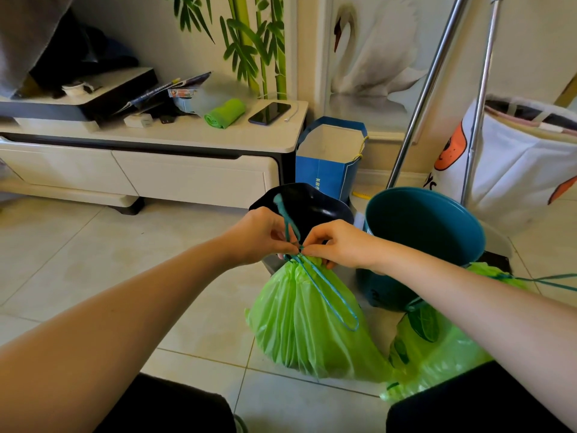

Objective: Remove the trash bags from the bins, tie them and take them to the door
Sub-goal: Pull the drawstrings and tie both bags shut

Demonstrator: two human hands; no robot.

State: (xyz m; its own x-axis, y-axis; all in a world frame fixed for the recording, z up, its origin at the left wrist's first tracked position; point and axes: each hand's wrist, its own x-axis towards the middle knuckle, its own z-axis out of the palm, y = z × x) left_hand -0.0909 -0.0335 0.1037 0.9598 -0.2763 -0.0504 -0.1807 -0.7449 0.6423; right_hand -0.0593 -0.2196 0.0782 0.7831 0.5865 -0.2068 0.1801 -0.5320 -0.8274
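I pinch the blue drawstring (pixel 298 245) with my left hand (pixel 259 235) and right hand (pixel 335 245) atop the green bag (pixel 299 323).

Both forearms are bare from the frame edge to the wrist, with no sleeve showing. The left hand (pixel 259 235) and right hand (pixel 335 245) wear no rings, watch or gloves. Black trousers (pixel 175 404) cover both knees at the bottom edge.
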